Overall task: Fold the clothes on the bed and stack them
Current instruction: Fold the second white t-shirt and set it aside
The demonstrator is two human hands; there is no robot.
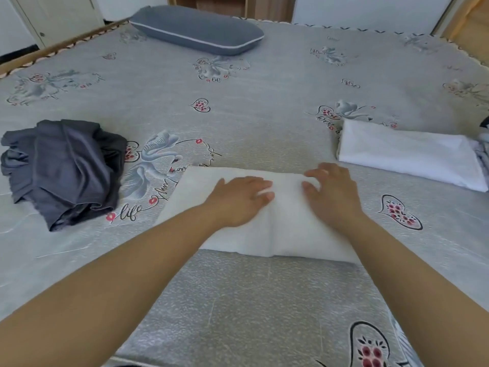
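Both hands are pressing the white garment (277, 221) on the bed (238, 300): left hand (238, 200) flat, right hand (333, 194) loosely curled, gripping nothing. Being soft and light, it is probably best lifted from beneath its edges.

Big bed (264, 102) with a grey swan-and-heart print sheet, grey pillow (197, 30) up top, white walls (365, 7) and wooden furniture (211, 5) behind.

Grey pillow (197, 29) with white piping lies at the bed's far end. Wooden furniture (211, 5) stands beyond. White door (57, 14) far left.
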